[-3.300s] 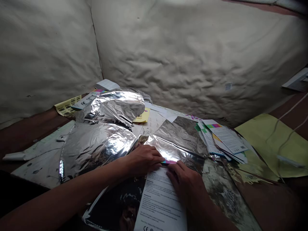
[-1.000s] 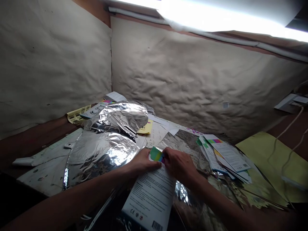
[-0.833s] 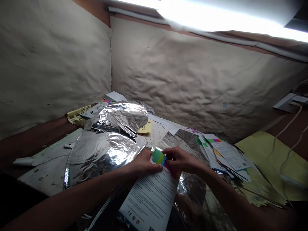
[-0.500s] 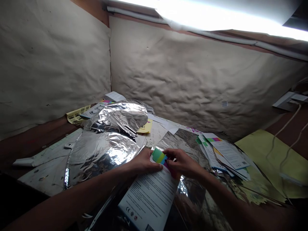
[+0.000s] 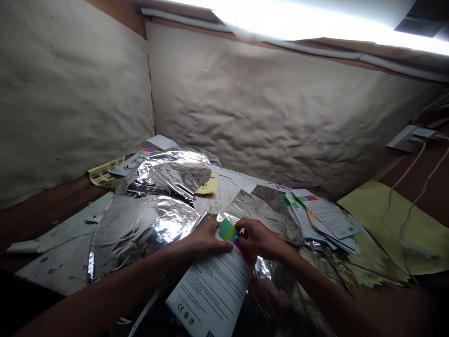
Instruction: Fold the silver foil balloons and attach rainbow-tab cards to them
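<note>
A white printed instruction card (image 5: 209, 295) lies tilted across the foil, and its top end reaches up between my hands. My left hand (image 5: 207, 241) holds that card's upper left edge. A small green and yellow sticky tab (image 5: 228, 230) stands up at the card's top edge. My right hand (image 5: 258, 240) pinches at the tab's right side, and a pink strip (image 5: 240, 246) shows beneath those fingers. Crinkled silver foil sheets (image 5: 143, 229) spread under and left of my left arm.
Another foil sheet (image 5: 263, 213) lies beyond my right hand, and a crumpled foil mound (image 5: 166, 172) sits behind. A stack of printed leaflets (image 5: 324, 220) lies to the right, with a yellow sheet (image 5: 375, 224) and white cables beyond. Beige padded walls rise behind.
The card has swung slightly and slid lower left. My right hand has closed in on the coloured tab, and the whole view has shifted a little left and up.
</note>
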{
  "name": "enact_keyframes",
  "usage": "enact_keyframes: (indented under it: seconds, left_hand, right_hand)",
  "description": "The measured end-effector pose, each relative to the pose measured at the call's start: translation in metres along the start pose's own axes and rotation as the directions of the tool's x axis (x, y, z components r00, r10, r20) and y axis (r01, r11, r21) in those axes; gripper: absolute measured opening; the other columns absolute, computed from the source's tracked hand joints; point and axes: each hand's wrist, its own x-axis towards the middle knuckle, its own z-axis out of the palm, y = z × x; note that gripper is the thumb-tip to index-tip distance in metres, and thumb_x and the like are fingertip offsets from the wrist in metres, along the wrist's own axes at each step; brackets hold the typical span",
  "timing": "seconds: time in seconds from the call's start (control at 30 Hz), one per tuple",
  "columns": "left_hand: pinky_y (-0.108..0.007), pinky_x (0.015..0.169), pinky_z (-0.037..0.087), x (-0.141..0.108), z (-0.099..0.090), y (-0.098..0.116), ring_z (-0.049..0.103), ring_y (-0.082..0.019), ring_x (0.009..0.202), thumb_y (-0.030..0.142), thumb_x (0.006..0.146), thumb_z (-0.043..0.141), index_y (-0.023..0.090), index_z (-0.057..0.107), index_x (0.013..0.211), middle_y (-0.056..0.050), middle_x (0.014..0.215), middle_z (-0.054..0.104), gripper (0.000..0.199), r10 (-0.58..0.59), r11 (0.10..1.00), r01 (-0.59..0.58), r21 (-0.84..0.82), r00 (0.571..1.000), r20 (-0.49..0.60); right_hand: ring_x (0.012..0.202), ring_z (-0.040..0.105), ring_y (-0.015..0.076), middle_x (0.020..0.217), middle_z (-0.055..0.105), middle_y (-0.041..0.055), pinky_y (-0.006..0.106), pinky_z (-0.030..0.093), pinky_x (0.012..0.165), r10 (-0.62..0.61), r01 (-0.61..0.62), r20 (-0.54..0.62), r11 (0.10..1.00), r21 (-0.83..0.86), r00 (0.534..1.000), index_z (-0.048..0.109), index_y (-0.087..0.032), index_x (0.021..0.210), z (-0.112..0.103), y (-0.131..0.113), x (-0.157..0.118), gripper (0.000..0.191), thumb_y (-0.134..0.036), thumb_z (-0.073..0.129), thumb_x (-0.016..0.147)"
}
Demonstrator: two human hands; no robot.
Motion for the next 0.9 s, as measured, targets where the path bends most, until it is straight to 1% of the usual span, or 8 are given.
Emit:
enact_keyframes:
  seconds: [0.07,0.13,0.23,0.3,0.57,0.7,0.77,0.9]
  left_hand:
    - [-0.026,0.066,0.049,0.001,-0.002,-0.001,0.065,-0.020,0.075,0.035,0.069,0.079,0.012,0.072,0.093,-0.005,0.084,0.071,0.034,-0.025,0.996,0.026,-0.080,1.000,0.013]
    - [-0.028,0.070,0.050,0.000,-0.004,-0.001,0.066,-0.021,0.078,0.037,0.068,0.082,0.012,0.071,0.098,-0.007,0.089,0.071,0.041,-0.025,0.982,0.030,-0.185,0.999,0.030]
    - [-0.031,0.074,0.052,-0.001,-0.006,0.003,0.067,-0.022,0.081,0.038,0.068,0.084,0.012,0.070,0.102,-0.009,0.094,0.072,0.045,-0.014,0.961,0.031,-0.276,0.998,0.062]
    - [-0.031,0.074,0.052,-0.002,-0.006,0.007,0.068,-0.022,0.082,0.039,0.068,0.085,0.012,0.069,0.103,-0.009,0.095,0.072,0.047,-0.020,0.962,0.043,-0.271,0.996,0.087]
    - [-0.025,0.065,0.050,0.002,-0.001,0.009,0.064,-0.017,0.071,0.038,0.065,0.088,0.011,0.067,0.095,-0.007,0.084,0.070,0.046,-0.052,0.974,0.061,-0.219,0.998,0.047]
    - [-0.025,0.064,0.051,0.004,0.004,0.009,0.065,-0.018,0.069,0.039,0.062,0.089,0.011,0.068,0.097,-0.007,0.082,0.070,0.049,-0.084,0.973,0.081,-0.217,0.996,-0.005]
    - [-0.027,0.066,0.052,0.005,0.006,0.010,0.067,-0.019,0.070,0.041,0.061,0.089,0.011,0.068,0.097,-0.008,0.081,0.071,0.052,-0.118,0.965,0.102,-0.243,0.992,-0.053]
    - [-0.028,0.066,0.053,0.008,0.004,0.007,0.067,-0.020,0.069,0.042,0.059,0.090,0.010,0.069,0.095,-0.009,0.079,0.072,0.052,-0.197,0.938,0.155,-0.311,0.975,-0.106]
  right_hand:
    - [0.068,0.058,0.0133,0.081,0.067,0.0013,0.023,0.042,0.061,0.025,-0.061,0.129,0.958,0.280,0.991,0.072,-0.016,0.092,-0.005,0.007,0.001,0.017,-0.021,0.065,0.077]
    - [0.067,0.057,0.0112,0.078,0.067,0.0007,0.022,0.043,0.063,-0.035,-0.132,0.265,0.801,0.584,0.964,0.072,-0.014,0.093,-0.010,0.018,0.001,0.021,-0.031,0.069,0.081]
    - [0.071,0.061,0.0105,0.082,0.069,0.0028,0.021,0.046,0.069,-0.089,-0.194,0.277,0.516,0.835,0.957,0.072,-0.012,0.096,-0.011,0.035,-0.001,0.036,-0.045,0.071,0.083]
    - [0.072,0.064,0.0112,0.084,0.071,0.0045,0.022,0.047,0.071,-0.079,-0.207,0.264,0.421,0.883,0.961,0.072,-0.011,0.097,-0.006,0.041,-0.002,0.039,-0.046,0.074,0.081]
    - [0.061,0.064,0.0097,0.078,0.073,0.0012,0.021,0.049,0.063,-0.090,-0.224,0.274,0.365,0.904,0.958,0.075,-0.012,0.090,0.010,0.044,0.004,0.033,-0.028,0.086,0.063]
    - [0.074,0.065,0.0150,0.088,0.074,0.0047,0.024,0.049,0.067,0.070,-0.022,-0.021,0.558,0.830,0.997,0.077,-0.015,0.093,0.010,0.052,0.010,0.031,-0.026,0.082,0.064]
    - [0.086,0.066,0.0193,0.099,0.074,0.0071,0.027,0.050,0.072,0.131,0.081,-0.227,0.674,0.735,0.965,0.077,-0.017,0.098,0.008,0.054,0.012,0.033,-0.031,0.080,0.069]
    - [0.084,0.066,0.0193,0.095,0.074,0.0073,0.028,0.050,0.072,0.036,0.119,-0.185,0.641,0.758,0.982,0.077,-0.015,0.098,0.007,0.051,0.008,0.040,-0.050,0.067,0.082]
